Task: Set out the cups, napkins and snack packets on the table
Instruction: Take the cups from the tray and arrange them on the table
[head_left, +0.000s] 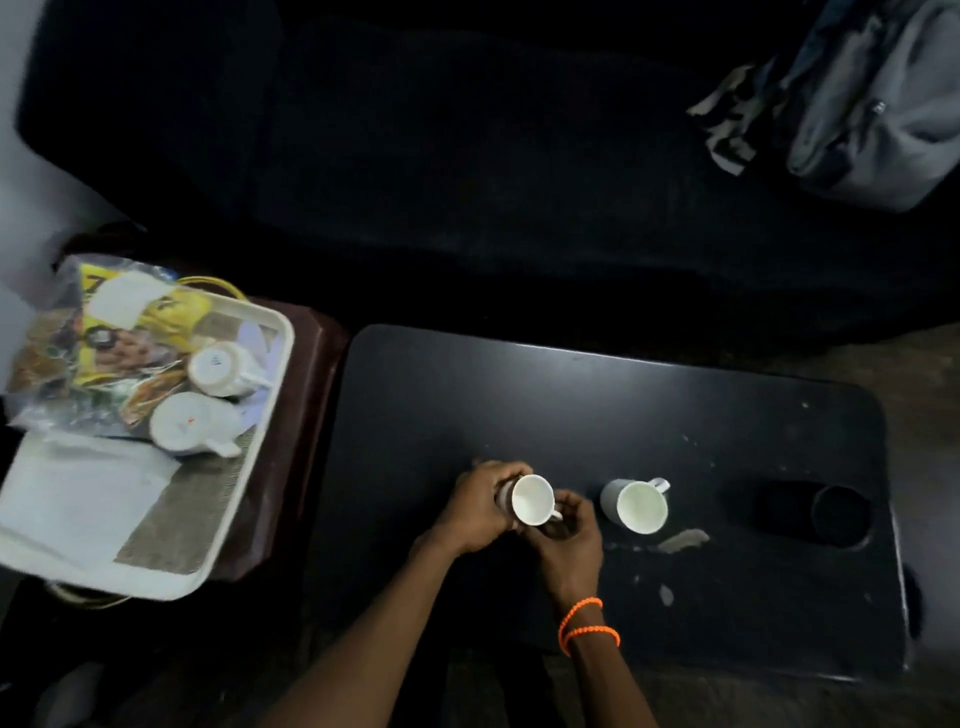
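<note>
A white cup (532, 500) stands near the front of the black table (571, 410), mouth up. My left hand (478, 506) curls round its left side and my right hand (569, 540) holds it at the handle. A second white cup (638, 505) stands upright just to the right, apart from my hands. On the white tray (249, 467) at the left lie two more white cups (221, 368) (189, 422) on their sides, yellow snack packets (119, 332) in clear wrap, and white napkins (78, 493).
The tray rests on a dark brown stool (306, 395) left of the table. The table has a round cup recess (839, 514) at its right end and pale scuffs (683, 540) near the front. A grey bag (872, 104) lies on the dark sofa behind.
</note>
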